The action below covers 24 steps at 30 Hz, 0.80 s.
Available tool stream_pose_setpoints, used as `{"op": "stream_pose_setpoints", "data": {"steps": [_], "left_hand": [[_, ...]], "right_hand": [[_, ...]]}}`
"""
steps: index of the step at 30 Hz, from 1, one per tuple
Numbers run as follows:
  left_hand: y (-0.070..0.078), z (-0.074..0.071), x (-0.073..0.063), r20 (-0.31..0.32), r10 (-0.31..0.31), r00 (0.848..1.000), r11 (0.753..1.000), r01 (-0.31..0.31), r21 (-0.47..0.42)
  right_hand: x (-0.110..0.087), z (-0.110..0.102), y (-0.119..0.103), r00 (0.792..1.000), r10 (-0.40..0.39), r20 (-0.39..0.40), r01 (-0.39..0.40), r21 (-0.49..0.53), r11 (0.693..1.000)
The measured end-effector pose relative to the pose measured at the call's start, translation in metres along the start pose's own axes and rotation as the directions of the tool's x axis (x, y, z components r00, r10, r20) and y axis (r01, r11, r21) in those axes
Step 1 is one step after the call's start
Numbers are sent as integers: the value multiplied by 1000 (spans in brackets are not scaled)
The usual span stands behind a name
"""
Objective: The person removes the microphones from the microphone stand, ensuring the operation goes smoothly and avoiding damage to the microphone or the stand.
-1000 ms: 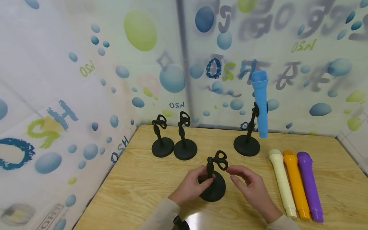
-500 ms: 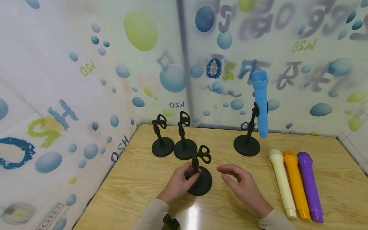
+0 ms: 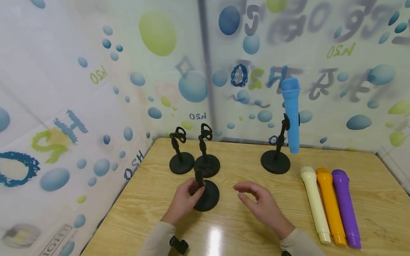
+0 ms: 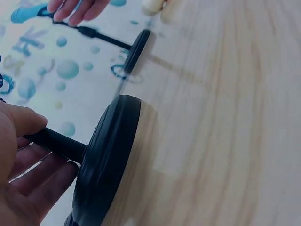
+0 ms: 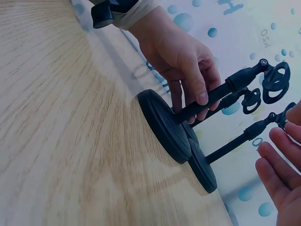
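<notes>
My left hand (image 3: pixel 184 199) grips the pole of a black microphone stand (image 3: pixel 208 197), thumb on one side and fingers behind. In the right wrist view the stand's ring-shaped clip (image 5: pixel 276 82) holds nothing; from the head it blends into the stand behind. Whether the round base (image 4: pixel 110 160) touches the table, I cannot tell. My right hand (image 3: pixel 259 204) hovers to the right of it with loosely bent fingers, holding nothing. Just beyond the gripped stand are two more black stands, one at far left (image 3: pixel 181 163) and one beside it (image 3: pixel 209 166).
A blue microphone (image 3: pixel 292 121) is clipped upright in a stand (image 3: pixel 275 163) at the back right. Cream (image 3: pixel 315 204), orange (image 3: pixel 331 206) and purple (image 3: pixel 347 208) microphones lie side by side on the wooden table (image 3: pixel 250 234). A patterned curtain (image 3: pixel 160 85) rises behind and at left.
My left hand has carried the gripped stand leftward, close to the two stands at the back left. My right hand has drifted left too, now farther from that stand's clip.
</notes>
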<state>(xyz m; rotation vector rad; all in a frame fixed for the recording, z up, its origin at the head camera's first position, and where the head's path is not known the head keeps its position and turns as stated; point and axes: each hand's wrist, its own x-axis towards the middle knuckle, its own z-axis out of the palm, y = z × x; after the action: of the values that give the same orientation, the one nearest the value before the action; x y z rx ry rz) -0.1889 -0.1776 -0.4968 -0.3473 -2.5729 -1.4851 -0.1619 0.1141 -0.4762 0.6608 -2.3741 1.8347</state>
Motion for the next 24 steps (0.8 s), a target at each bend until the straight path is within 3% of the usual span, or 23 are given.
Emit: {"op": "stream_pose_setpoints", "data": {"steps": [7,17,24], "left_hand": [[-10,-20,2,-84,-39,996,997,44,59],[-24,-40,8,-162,-45,986,994,61,93],[-29,-50,8,-230,-120,966,983,148,111]], "right_hand": [[7,7,-2,999,35,29,-35,-1,999],[11,17,-5,999,3,38,-4,22,1000],[15,22,-7,998,-20,62,17,44,999]]}}
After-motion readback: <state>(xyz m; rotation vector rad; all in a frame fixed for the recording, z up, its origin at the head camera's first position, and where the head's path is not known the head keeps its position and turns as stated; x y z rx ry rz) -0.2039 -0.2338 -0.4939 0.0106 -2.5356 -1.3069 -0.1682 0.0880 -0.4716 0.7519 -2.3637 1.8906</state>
